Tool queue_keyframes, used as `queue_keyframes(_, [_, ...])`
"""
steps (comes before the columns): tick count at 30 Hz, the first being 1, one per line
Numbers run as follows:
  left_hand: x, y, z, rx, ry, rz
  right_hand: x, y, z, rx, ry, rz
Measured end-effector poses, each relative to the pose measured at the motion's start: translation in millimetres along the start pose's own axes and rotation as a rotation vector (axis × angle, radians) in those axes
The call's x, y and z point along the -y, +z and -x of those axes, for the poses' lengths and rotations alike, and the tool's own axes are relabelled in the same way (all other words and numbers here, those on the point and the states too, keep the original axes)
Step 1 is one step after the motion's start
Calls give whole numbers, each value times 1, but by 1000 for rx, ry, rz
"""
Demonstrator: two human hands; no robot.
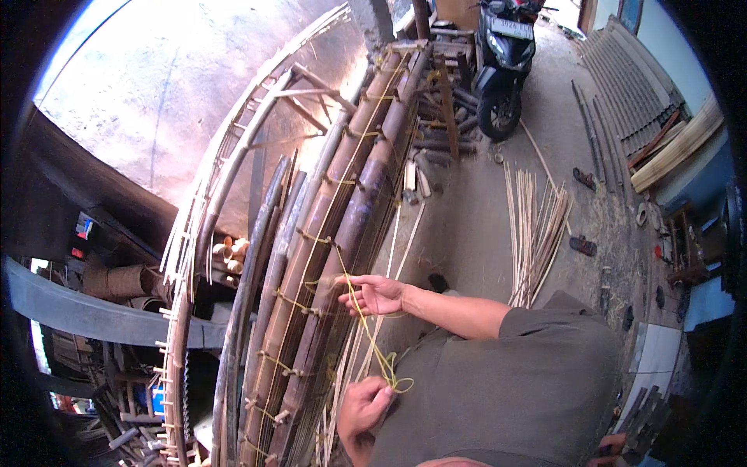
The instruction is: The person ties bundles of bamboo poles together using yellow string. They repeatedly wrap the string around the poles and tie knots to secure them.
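Yellow string [387, 366] runs between the long brown poles [359, 208] and our dark shirt [498, 389]. We hold our right hand [379, 296] loosely spread, palm upward, with the string across it; with our left hand [362, 409], we pinch the string at the thumb.

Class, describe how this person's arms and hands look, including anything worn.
The right hand and left hand wear no gloves. The right forearm is bare, with no visible wristwear, below a plain dark grey-green short sleeve. No left sleeve edge shows.
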State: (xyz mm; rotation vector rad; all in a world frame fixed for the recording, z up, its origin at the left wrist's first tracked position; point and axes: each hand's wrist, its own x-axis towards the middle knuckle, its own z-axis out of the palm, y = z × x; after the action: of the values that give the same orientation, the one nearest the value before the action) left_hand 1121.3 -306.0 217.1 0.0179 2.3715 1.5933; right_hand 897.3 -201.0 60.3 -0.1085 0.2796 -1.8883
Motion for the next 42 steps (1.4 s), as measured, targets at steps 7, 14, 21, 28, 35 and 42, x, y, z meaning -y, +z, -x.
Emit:
queue_keyframes(7, [-14, 29, -90, 481, 159, -210, 14, -13, 57, -197, -166, -103])
queue_keyframes(14, [-3, 160, -190, 606, 184, -713, 19, -140, 184, -905, -438, 110])
queue_keyframes(21, [27, 259, -308, 964, 20, -1185, -27, -287, 345, -1355, -592, -219])
queue_keyframes(28, [195, 357, -420, 982, -120, -946, -132, -562, 486, -2113, -14, 211])
queue_keyframes(35, [381, 394, -432, 988, 4, -1223, -66, -723, 589, -2261, 55, 258])
queue_keyframes(42, [336, 494, -481, 1028, -103, -1789, -92, -856, 605, -2470, 241, 518])
